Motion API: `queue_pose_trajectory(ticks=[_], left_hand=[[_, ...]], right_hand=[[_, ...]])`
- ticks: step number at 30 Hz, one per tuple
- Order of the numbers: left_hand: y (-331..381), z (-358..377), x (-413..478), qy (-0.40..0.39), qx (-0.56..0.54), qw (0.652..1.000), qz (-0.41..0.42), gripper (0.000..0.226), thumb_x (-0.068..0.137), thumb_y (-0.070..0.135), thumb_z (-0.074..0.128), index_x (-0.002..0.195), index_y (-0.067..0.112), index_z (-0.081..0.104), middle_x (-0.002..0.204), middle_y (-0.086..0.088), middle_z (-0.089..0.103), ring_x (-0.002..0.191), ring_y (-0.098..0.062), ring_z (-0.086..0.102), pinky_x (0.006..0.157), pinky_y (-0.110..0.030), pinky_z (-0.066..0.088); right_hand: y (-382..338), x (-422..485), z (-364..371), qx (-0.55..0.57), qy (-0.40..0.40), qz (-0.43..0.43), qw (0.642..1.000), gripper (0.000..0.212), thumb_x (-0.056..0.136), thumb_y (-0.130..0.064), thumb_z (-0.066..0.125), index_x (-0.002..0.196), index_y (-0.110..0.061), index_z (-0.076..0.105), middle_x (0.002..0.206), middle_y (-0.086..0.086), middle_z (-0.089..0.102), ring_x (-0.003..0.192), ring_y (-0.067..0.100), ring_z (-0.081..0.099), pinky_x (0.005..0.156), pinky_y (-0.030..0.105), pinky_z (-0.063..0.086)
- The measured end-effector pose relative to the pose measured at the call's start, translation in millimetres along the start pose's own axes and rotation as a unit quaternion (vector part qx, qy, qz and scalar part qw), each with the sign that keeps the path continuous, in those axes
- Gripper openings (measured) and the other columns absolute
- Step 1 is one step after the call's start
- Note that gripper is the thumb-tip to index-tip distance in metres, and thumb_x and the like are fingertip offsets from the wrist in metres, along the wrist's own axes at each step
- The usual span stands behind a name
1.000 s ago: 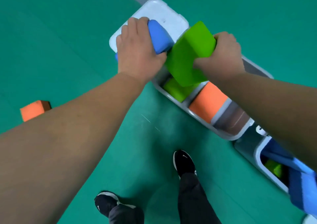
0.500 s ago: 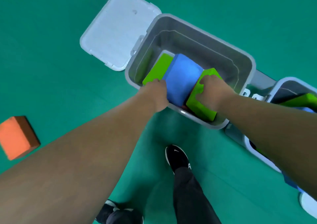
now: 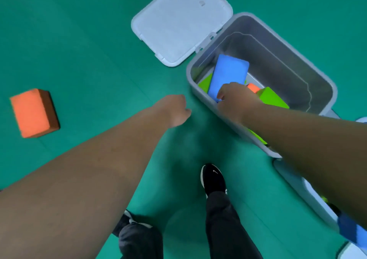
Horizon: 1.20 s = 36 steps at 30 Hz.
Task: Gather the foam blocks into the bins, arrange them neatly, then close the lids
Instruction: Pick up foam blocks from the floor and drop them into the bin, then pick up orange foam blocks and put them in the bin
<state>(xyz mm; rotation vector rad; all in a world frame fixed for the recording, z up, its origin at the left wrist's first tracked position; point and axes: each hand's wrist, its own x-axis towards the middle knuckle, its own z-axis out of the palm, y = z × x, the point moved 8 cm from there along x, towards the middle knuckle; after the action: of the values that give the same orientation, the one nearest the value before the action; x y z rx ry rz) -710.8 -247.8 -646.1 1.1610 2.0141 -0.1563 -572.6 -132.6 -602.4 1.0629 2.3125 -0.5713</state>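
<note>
Bin [image 3: 317, 84] of grey plastic on green floor [image 3: 79, 40], open, with white lid [image 3: 178, 20] swung back and lying flat on the floor at the far left side.

Inside the bin, blue block [image 3: 228, 74] on top of the rest, lying lengthwise from the near wall toward the far one. Green block [image 3: 205, 83] showing from under its left edge. Small orange block [image 3: 253, 88] just beside its right edge, only a corner visible. Second green block [image 3: 272, 100] further right, tilted, touching the small orange block.

Right hand [image 3: 236, 98] reaching over the near rim into the bin, fingers curled down over the near end of the blue block and gripping it.

Left hand [image 3: 172, 110] outside the bin, above the floor just beside the near left corner, fingers loosely curled, holding nothing and touching no block.

Loose orange block [image 3: 32, 113] on the floor at far left, well apart from the bin and from both hands.

Second bin [image 3: 309, 195] at lower right, near the first, mostly hidden behind the right forearm; contents too hidden to tell.

Black shoe [image 3: 213, 177] planted on the floor below the bin.
</note>
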Motion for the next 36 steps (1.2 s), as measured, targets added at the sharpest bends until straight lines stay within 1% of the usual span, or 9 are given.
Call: queue_pose_trajectory(ticks=[4,11,14,18,24,28,31,33,36], left_hand=[[-85.1,-9.5,-34.0,0.021,-0.042,0.998,-0.040,0.040,0.105,0.039,0.047,0.130,0.010,0.059,0.129,-0.015,0.064,0.119,-0.037,0.059,0.085,-0.035,0.043],[-278.5,25.3,-126.2,0.028,-0.115,0.979,-0.164,0.038,0.102,0.034,0.049,0.128,0.008,0.060,0.126,-0.016,0.066,0.116,-0.038,0.060,0.086,-0.035,0.047],[-352.4,44.1,-174.1,0.033,-0.157,0.967,-0.199,0.039,0.102,0.034,0.050,0.129,0.008,0.059,0.128,-0.016,0.065,0.118,-0.037,0.060,0.089,-0.035,0.049],[-449.3,60.1,-241.0,0.053,-0.200,0.948,-0.240,0.038,0.102,0.034,0.050,0.130,0.010,0.060,0.130,-0.015,0.064,0.120,-0.037,0.059,0.090,-0.035,0.049],[-588.7,99.8,-348.1,0.080,-0.271,0.908,-0.310,0.034,0.099,0.035,0.050,0.120,0.012,0.062,0.118,-0.012,0.067,0.106,-0.035,0.061,0.084,-0.036,0.052],[-659.6,144.1,-420.7,0.085,-0.311,0.878,-0.355,0.031,0.099,0.035,0.050,0.111,0.009,0.064,0.115,-0.016,0.070,0.105,-0.036,0.063,0.089,-0.040,0.055],[-693.6,178.8,-466.7,0.079,-0.329,0.855,-0.394,0.026,0.100,0.031,0.049,0.087,0.010,0.058,0.104,-0.020,0.071,0.090,-0.035,0.059,0.070,-0.034,0.045],[-708.0,201.0,-489.4,0.073,-0.344,0.837,-0.419,0.026,0.102,0.031,0.049,0.095,0.010,0.063,0.103,-0.018,0.070,0.088,-0.034,0.057,0.070,-0.031,0.041],[-721.9,235.0,-505.9,0.061,-0.386,0.809,-0.440,0.029,0.101,0.032,0.050,0.110,0.008,0.064,0.109,-0.017,0.070,0.098,-0.036,0.062,0.074,-0.032,0.048]], right_hand=[[-92.1,14.9,1.0,-0.016,-0.004,-0.049,0.999,0.021,0.096,-0.023,0.057,0.105,-0.010,0.071,0.099,0.011,0.068,0.093,0.034,0.066,0.082,0.044,0.057],[-297.5,14.1,43.5,-0.065,-0.024,-0.160,0.985,0.022,0.093,-0.021,0.059,0.110,-0.011,0.069,0.106,0.011,0.067,0.097,0.033,0.064,0.081,0.040,0.055],[-394.1,1.1,68.2,-0.105,-0.021,-0.229,0.968,0.028,0.094,-0.017,0.055,0.117,-0.005,0.067,0.119,0.016,0.064,0.115,0.034,0.059,0.095,0.038,0.050],[-509.6,-19.4,102.8,-0.133,-0.039,-0.267,0.954,0.029,0.088,-0.014,0.055,0.115,-0.009,0.065,0.116,0.014,0.061,0.112,0.035,0.060,0.093,0.039,0.054],[-669.3,-63.0,156.8,-0.182,-0.060,-0.323,0.927,0.032,0.088,-0.016,0.057,0.119,-0.013,0.065,0.122,0.009,0.061,0.117,0.031,0.060,0.094,0.037,0.052],[-766.8,-97.0,194.9,-0.217,-0.063,-0.374,0.899,0.031,0.090,-0.018,0.058,0.119,-0.010,0.066,0.122,0.012,0.064,0.115,0.033,0.061,0.091,0.038,0.054],[-828.3,-124.8,225.0,-0.255,-0.065,-0.421,0.868,0.032,0.092,-0.020,0.056,0.120,-0.009,0.066,0.121,0.013,0.065,0.115,0.034,0.061,0.092,0.039,0.054],[-857.8,-135.4,245.3,-0.256,-0.074,-0.437,0.859,0.033,0.089,-0.022,0.056,0.120,-0.013,0.065,0.121,0.011,0.065,0.115,0.032,0.062,0.090,0.035,0.053],[-886.9,-142.1,279.2,-0.279,-0.099,-0.456,0.839,0.032,0.086,-0.023,0.057,0.116,-0.016,0.064,0.119,0.009,0.064,0.111,0.032,0.062,0.086,0.034,0.052]])
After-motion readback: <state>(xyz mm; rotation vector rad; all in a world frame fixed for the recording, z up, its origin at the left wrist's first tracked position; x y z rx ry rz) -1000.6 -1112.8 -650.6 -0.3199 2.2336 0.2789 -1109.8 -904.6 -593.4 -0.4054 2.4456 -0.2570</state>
